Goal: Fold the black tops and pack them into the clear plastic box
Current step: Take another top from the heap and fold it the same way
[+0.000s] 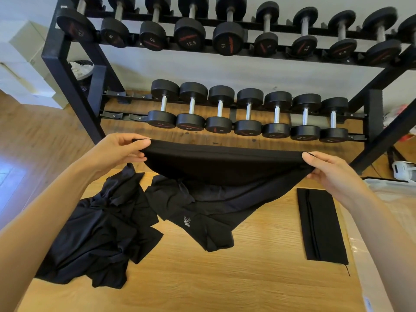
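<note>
The big wooden worktop (pixel 225 278) is carrying the loose tops, and the black top (pixel 220 167) is hanging above it (the clear plastic box (pixel 382 192) is sitting at the right). Keeping it stretched flat should be helping. The left hand (pixel 121 149) and right hand (pixel 326 170) are pinching its edge.

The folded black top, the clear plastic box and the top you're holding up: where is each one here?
folded black top (pixel 320 224): head view, middle of its flat upper face.
clear plastic box (pixel 387 184): head view, its far rim.
held black top (pixel 225 164): head view, the cloth stretched between both hands.
</note>
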Motion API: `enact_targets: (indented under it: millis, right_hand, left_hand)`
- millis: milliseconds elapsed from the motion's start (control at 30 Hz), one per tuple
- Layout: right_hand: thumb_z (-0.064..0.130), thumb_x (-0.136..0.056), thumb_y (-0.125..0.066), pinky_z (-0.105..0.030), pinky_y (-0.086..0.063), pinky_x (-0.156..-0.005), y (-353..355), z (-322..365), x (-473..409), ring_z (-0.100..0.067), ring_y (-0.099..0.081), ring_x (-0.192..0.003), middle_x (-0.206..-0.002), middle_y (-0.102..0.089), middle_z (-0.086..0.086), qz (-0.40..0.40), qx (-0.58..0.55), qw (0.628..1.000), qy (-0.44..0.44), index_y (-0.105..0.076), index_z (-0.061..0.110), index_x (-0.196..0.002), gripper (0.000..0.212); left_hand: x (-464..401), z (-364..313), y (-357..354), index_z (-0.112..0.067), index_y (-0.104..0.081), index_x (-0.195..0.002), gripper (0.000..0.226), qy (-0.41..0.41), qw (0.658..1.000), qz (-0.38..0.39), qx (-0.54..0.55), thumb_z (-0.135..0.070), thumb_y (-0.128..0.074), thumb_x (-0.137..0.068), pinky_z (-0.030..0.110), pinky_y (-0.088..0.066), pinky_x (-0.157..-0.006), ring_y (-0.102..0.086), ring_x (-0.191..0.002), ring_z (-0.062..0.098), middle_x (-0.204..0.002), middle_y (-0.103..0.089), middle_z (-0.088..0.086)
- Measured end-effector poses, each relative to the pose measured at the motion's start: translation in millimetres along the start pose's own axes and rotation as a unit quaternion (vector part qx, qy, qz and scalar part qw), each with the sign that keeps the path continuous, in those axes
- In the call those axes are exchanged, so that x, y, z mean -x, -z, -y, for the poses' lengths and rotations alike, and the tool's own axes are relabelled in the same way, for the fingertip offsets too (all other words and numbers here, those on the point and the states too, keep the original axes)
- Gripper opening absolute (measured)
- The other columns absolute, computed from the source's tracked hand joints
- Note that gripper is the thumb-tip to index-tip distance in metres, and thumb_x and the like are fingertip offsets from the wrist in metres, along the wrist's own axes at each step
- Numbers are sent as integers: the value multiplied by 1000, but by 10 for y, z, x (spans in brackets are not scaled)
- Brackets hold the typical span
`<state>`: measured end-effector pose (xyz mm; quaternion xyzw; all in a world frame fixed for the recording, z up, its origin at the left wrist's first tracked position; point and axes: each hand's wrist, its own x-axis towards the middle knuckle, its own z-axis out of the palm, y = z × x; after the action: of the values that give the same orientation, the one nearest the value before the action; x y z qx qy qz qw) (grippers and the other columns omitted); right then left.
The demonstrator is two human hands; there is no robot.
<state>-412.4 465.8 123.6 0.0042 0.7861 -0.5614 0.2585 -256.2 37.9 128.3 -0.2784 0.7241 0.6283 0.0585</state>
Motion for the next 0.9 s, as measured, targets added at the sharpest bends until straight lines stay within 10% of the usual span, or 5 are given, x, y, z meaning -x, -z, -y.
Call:
enact_targets:
  millis: [900]
  right_hand:
    - [19, -96, -60, -27, -57, -87, 9, 881, -927, -12, -70, -99, -111, -69, -2, -198, -105, 965, 138, -67, 11, -114, 21]
  left_hand:
    - [-927, -973, -279, -29, -64, -95, 7, -218, 964, -129, -79, -22, -61, -96, 34, -52, -99, -66, -106, 17, -104, -69, 1]
